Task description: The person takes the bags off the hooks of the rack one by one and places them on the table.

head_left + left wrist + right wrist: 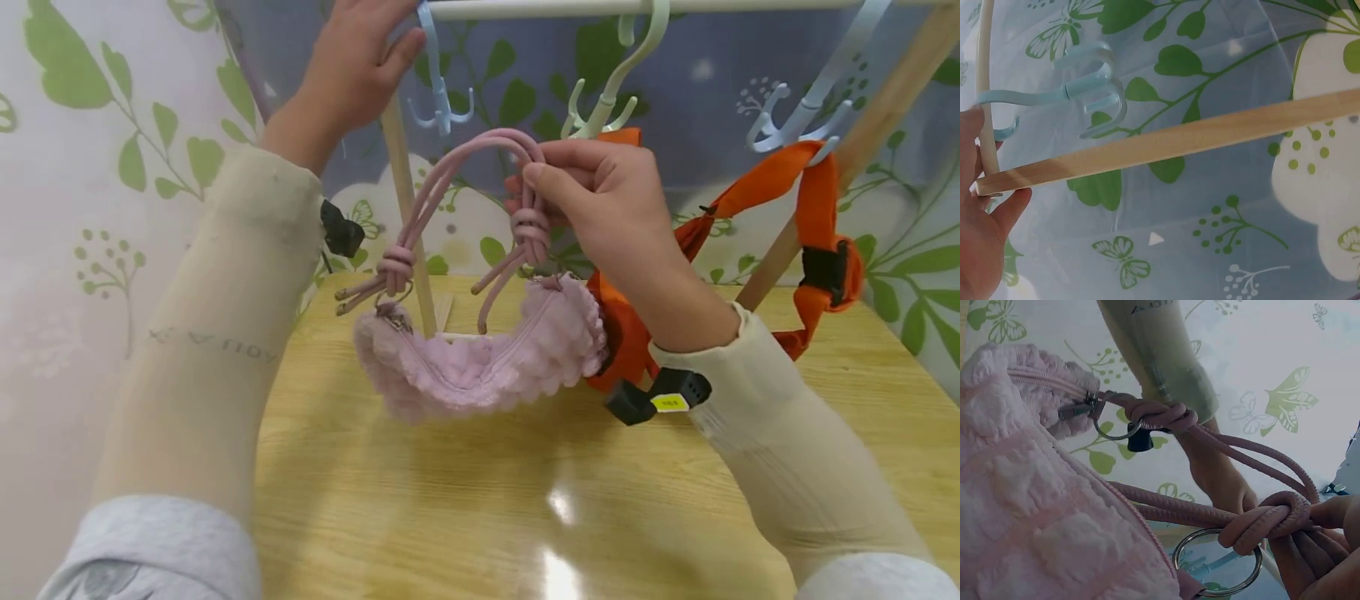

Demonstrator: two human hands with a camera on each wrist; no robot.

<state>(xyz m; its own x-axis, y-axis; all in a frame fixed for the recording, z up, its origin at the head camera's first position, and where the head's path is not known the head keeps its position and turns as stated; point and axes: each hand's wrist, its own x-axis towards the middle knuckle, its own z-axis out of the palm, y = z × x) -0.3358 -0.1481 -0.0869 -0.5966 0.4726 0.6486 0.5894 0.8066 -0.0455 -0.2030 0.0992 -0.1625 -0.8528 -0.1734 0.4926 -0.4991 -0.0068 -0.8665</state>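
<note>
My right hand (611, 196) pinches the cord handle (450, 162) of a fluffy pink handbag (487, 375) near one of its knots. The bag hangs below that handle above the wooden table, its zip along the top. In the right wrist view, a metal ring (1260, 565) joins the knotted cord to the bag. My left hand (352, 71) is up at the left end of the rack, its fingers around the corner where the white bar (985, 69) meets the wooden post (1147, 145). Close beside it hangs a light blue hook (442, 104).
A pale green hook (611, 92) and another blue hook (802, 112) hang from the bar. An orange strap (813, 208) with a black buckle loops from the right hook, and orange fabric (622, 333) hangs behind my right hand. The wooden table (420, 508) spreads below.
</note>
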